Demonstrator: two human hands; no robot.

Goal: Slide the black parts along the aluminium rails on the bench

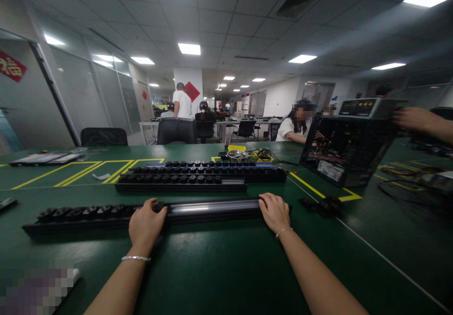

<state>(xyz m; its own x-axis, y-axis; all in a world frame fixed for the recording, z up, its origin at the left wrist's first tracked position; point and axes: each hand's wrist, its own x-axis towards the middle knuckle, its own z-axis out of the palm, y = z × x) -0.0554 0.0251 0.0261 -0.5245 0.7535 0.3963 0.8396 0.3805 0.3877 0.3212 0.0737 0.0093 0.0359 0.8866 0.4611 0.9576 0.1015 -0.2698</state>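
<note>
1. Left hand (146, 223): fingers are curled down over the long socket strip (212, 207), gripping it about where the row of sockets ends. A bracelet is worn at the wrist.
2. Right hand (275, 211): it is closed over the same strip near its right end, knuckles up, with a thin chain at the wrist.
3. The strip lies flat on the green table (226, 268), crosswise, just in front of the person. Sockets fill its left part, and a smooth glossy stretch runs between the hands.
4. Handling, as judged: the housing looks rigid, probably metal, and weighty for its length. The glossy face is likely slippery. It is best held by the long edges at two well-separated points, since a one-ended hold would let it lever down.
5. Behind it, apart, a second strip (180, 183) and a third strip (208, 167) are laid parallel.
6. Farther off, a metal bowl (237, 154) is noted. An open computer case (336, 149) stands to the right, with a co-worker's hand (412, 116) by its top.
</note>
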